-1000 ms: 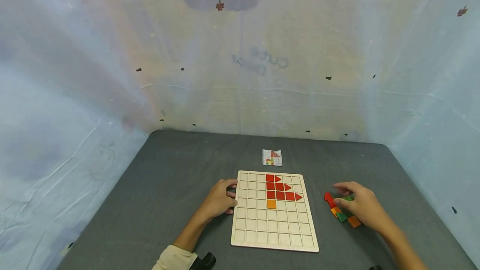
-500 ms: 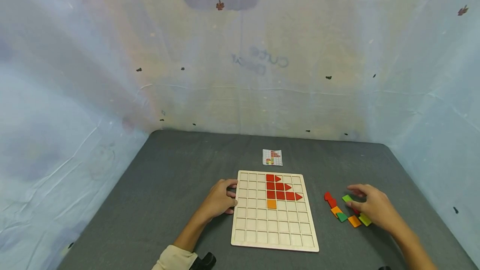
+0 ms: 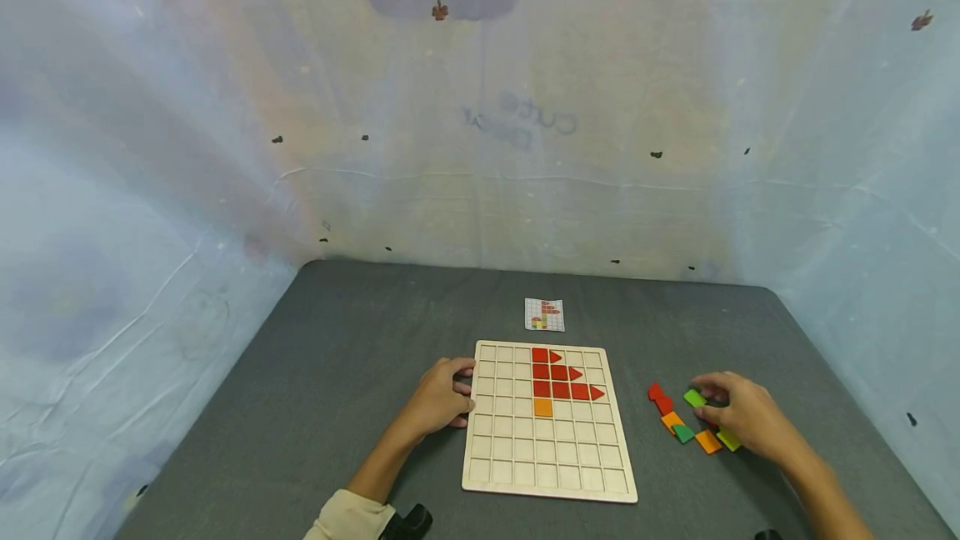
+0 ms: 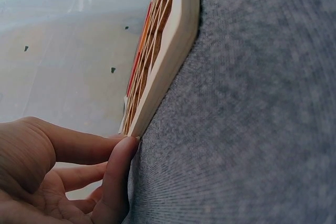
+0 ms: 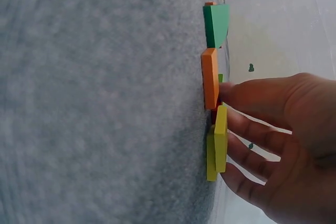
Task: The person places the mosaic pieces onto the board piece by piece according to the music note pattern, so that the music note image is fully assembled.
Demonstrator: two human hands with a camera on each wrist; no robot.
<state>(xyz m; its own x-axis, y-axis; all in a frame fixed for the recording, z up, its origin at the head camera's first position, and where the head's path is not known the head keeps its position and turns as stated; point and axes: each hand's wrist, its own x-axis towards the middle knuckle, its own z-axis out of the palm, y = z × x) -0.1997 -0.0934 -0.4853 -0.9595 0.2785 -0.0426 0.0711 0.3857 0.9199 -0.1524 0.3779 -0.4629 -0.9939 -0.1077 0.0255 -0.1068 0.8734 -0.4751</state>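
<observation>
A wooden grid board lies on the grey table, with red square and triangle tiles and one orange square tile in its cells. My left hand holds the board's left edge; in the left wrist view, thumb and forefinger meet at that edge. To the right, my right hand hovers low over loose tiles, fingers bent and apart from the thumb. Close to its fingertips are a light green tile, an orange tile and yellow tiles. A dark red tile is mostly hidden under the hand.
Left of the right hand lie loose red tiles, an orange tile and a green curved tile. Behind the board is a small printed pattern card. A pale sheet hangs around the table.
My right hand has moved right across the loose tiles, uncovering the light green and yellow ones, and its fingers have since shifted slightly. The left hand and board stay put.
</observation>
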